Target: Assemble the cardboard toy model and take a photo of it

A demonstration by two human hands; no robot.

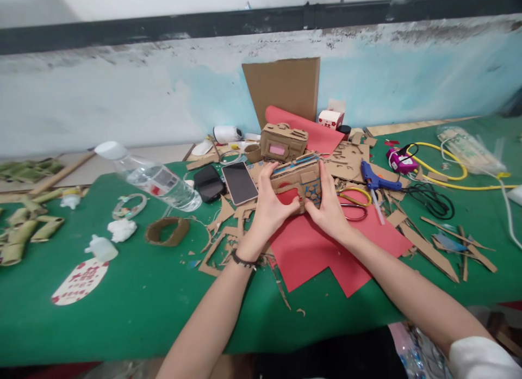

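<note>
Cardboard casing point(297, 179) (blue-marked) between the two hands point(269, 202) point(327, 209)

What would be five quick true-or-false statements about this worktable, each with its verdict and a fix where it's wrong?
1. The left hand and right hand both hold a cardboard piece. True.
2. The water bottle is to the right of the phone. False: in the picture, the water bottle is to the left of the phone.
3. Red paper lies on the table below the hands. True.
4. The right hand holds the glue gun. False: the glue gun lies off to the right, in neither hand.
5. The tabletop is white. False: the table is green.
</note>
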